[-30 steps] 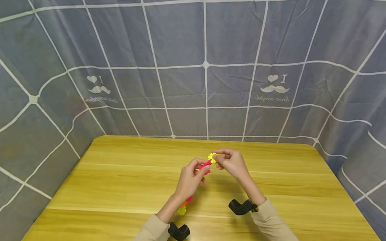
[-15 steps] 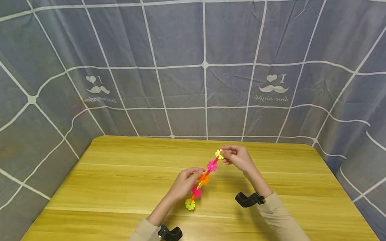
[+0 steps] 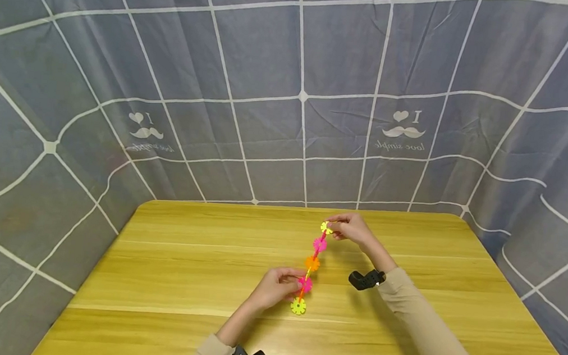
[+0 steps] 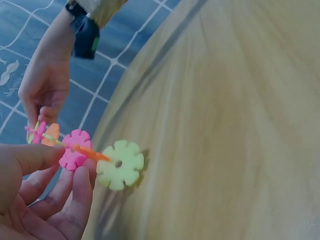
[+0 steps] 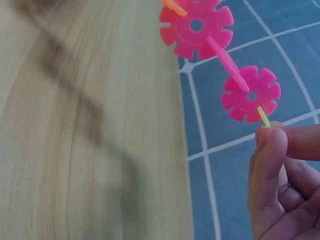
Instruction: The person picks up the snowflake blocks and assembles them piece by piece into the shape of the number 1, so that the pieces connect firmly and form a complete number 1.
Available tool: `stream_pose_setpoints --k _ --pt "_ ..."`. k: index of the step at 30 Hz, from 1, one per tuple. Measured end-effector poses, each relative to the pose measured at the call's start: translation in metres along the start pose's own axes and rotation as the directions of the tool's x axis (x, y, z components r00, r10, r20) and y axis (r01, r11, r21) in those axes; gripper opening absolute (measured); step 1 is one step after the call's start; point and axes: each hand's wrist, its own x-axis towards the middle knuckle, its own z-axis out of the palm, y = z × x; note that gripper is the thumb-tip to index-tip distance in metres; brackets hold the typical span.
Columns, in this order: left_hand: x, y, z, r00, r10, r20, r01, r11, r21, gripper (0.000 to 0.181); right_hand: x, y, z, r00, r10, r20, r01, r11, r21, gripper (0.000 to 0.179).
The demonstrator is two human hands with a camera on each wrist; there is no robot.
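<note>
A chain of notched plastic snowflake discs [image 3: 312, 263], in pink, orange and yellow, stretches between both hands above the table. My right hand [image 3: 353, 228] pinches the yellow disc at its far end. Nearer me, my left hand [image 3: 276, 287] holds the chain by a pink disc [image 4: 77, 137], thumb on one side and fingers behind. Past that hand, a yellow-green disc [image 4: 120, 165] hangs at the near end, joined by an orange disc seen edge-on. In the right wrist view a pink disc [image 5: 240, 102] sits just beyond the right fingertips, which cover most of the yellow one.
Under the hands lies a wood-grain table [image 3: 178, 281]. A grey-blue curtain [image 3: 258, 124] with white grid lines hangs behind it and along both sides. Each wrist wears a black camera mount [image 3: 366, 279].
My left hand slid down the chain toward its near end, taking a pink disc. My right hand moved slightly up and right with the yellow disc, and the chain now hangs stretched out.
</note>
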Motion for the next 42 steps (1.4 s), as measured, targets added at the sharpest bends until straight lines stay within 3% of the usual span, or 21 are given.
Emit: stream_pose_setpoints --k 6,15,21,26,33,42 --pt "0.001 -0.007 0.008 1.0 -0.002 -0.001 0.002 1.0 -0.018 0.03 0.014 0.008 0.009 1.0 0.026 0.0 -0.026 1.0 -0.015 0.031" --pt "0.001 -0.011 0.015 0.995 -0.035 -0.093 0.039 0.998 0.043 0.027 0.024 0.021 0.022 1.0 0.012 0.025 -0.011 0.998 -0.062 0.027" --pt "0.001 -0.011 0.014 0.993 -0.047 -0.105 0.056 0.995 0.085 0.023 0.033 0.029 0.027 0.996 0.071 0.045 -0.068 0.996 -0.061 0.029" --pt "0.003 -0.006 0.013 0.991 -0.044 -0.127 0.065 0.984 0.165 0.022 0.04 0.035 0.027 0.997 0.035 0.07 -0.033 0.999 -0.03 0.026" --pt "0.003 -0.003 0.012 0.987 -0.052 -0.149 0.09 0.962 0.259 0.018 0.04 0.028 0.037 0.996 0.087 0.003 -0.087 0.994 -0.06 0.025" --pt "0.002 -0.003 0.011 0.985 -0.087 -0.151 0.123 0.962 0.245 0.016 0.042 0.03 0.046 0.995 0.101 -0.027 -0.103 0.993 -0.062 0.022"
